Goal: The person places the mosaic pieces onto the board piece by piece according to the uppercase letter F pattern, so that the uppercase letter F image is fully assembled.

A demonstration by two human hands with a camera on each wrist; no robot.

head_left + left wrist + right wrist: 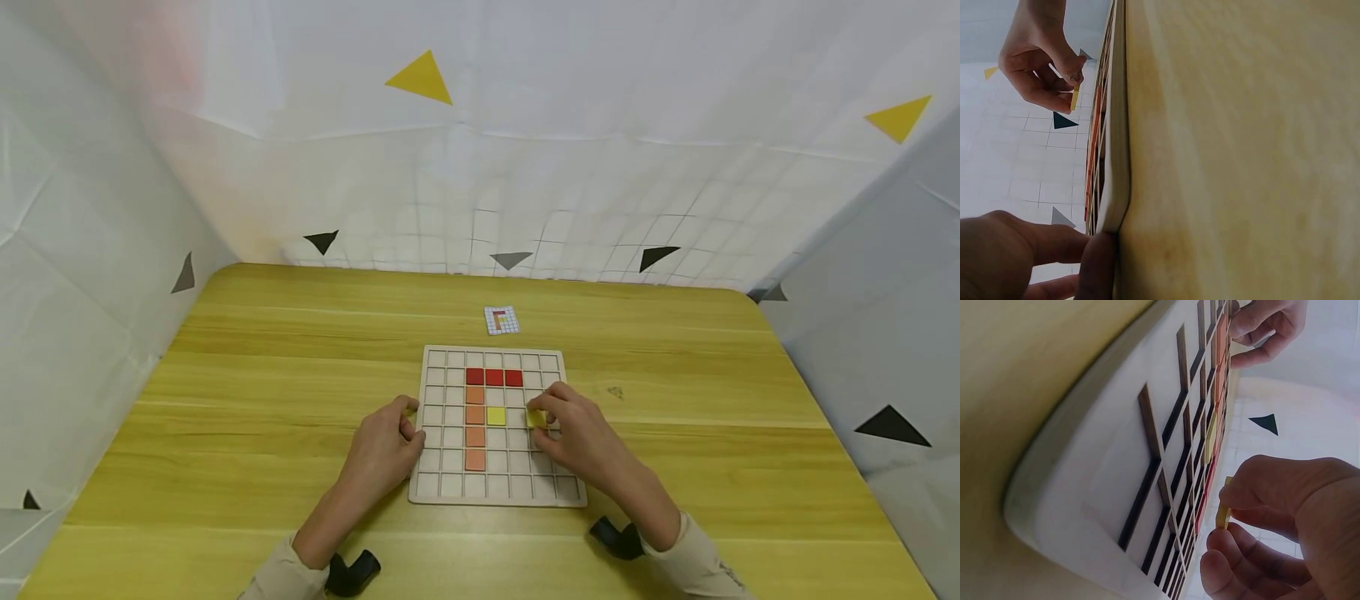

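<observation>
A pale wooden grid board (pixel 457 492) lies on the table. On it, three red tiles (pixel 494 378) form a row, several orange tiles (pixel 475 437) run in a column below the left one, and a yellow tile (pixel 496 416) sits right of that column. My right hand (pixel 585 429) pinches another yellow tile (pixel 1223 512) between thumb and fingers, held above the board's right part, apart from it in the right wrist view. My left hand (pixel 381 442) rests its thumb and a fingertip at the board's left edge; the remaining fingers are partly hidden.
A small card (pixel 501 320) printed with a coloured grid pattern lies behind the board. Black curved pieces (pixel 354 573) show beside both wrists. White sheeting (pixel 600 100) with coloured triangles surrounds the wooden table (pixel 300 350) at the back and sides.
</observation>
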